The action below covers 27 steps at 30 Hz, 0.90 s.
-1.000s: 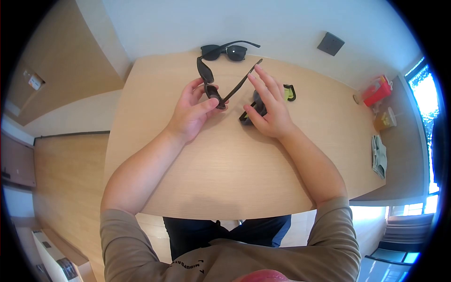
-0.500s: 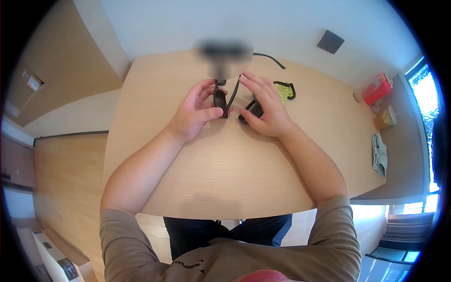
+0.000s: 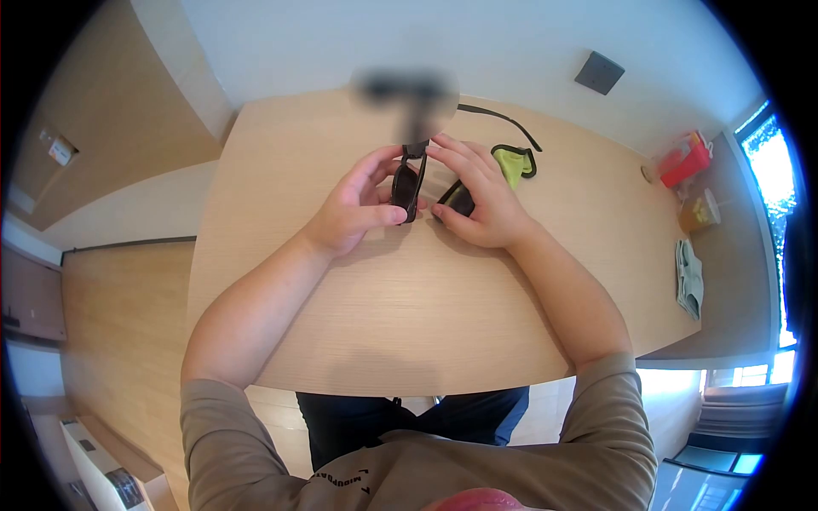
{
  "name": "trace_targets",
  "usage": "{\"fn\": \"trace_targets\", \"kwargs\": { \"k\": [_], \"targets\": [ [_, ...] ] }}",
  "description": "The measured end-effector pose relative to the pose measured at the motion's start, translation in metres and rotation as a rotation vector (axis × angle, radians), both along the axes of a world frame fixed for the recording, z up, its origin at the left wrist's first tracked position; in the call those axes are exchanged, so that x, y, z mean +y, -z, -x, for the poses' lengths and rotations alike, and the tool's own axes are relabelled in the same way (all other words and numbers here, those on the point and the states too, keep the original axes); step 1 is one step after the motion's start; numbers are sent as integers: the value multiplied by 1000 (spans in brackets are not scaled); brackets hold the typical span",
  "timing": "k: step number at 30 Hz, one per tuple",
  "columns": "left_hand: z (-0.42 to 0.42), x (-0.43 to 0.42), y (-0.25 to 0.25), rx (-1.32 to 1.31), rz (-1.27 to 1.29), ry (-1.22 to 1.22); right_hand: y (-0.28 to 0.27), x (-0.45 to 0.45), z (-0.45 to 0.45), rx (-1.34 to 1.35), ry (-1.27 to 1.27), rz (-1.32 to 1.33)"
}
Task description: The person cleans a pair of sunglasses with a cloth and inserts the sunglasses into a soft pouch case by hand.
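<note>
My left hand (image 3: 351,209) is closed on a pair of dark sunglasses (image 3: 406,186), its thumb pressed on the near end of a dark lens. The sunglasses are held tilted above the table, and a blurred patch hides their far part. A thin black temple arm (image 3: 509,122) sticks out to the right beyond that patch. In my right hand (image 3: 486,200) is a black and lime-green pouch (image 3: 516,163), gripped between thumb and palm. Its black end shows under the thumb side and its green end past the knuckles. My right fingertips reach the sunglasses' frame.
Both forearms rest over the light wooden table (image 3: 400,315). At the right side stand a red container (image 3: 684,160) and a cup with a brownish drink (image 3: 700,211), near a folded pale green cloth (image 3: 688,279). A wall with a dark square plate (image 3: 600,73) rises behind.
The sunglasses have turned in my left hand, so the lens faces up more and the far temple arm has swung right and nearer. My right fingers have bent closer to the frame.
</note>
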<state>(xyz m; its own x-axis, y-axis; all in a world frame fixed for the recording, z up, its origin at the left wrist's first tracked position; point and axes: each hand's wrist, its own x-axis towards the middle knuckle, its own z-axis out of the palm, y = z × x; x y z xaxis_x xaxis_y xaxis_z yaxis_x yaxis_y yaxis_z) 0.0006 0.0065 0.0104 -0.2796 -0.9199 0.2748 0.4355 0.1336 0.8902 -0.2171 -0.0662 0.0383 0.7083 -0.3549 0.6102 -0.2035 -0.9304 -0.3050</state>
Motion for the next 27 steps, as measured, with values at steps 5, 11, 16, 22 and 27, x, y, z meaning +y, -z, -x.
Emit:
{"fn": "trace_targets", "kwargs": {
  "k": [5,11,16,22,27],
  "targets": [
    [-1,-3,3,2,22,12,-2,0,1,14,-11,-1],
    [0,-2,6,-11,-10,-9,-4,2,1,71,-5,36],
    [5,2,1,-56,-131,-89,-3,2,1,59,-37,27],
    [4,1,-1,-19,-229,-107,10,-7,5,-234,46,-31],
    [-1,1,-2,117,-260,-23,2,-4,1,-183,15,37]
  ]
}}
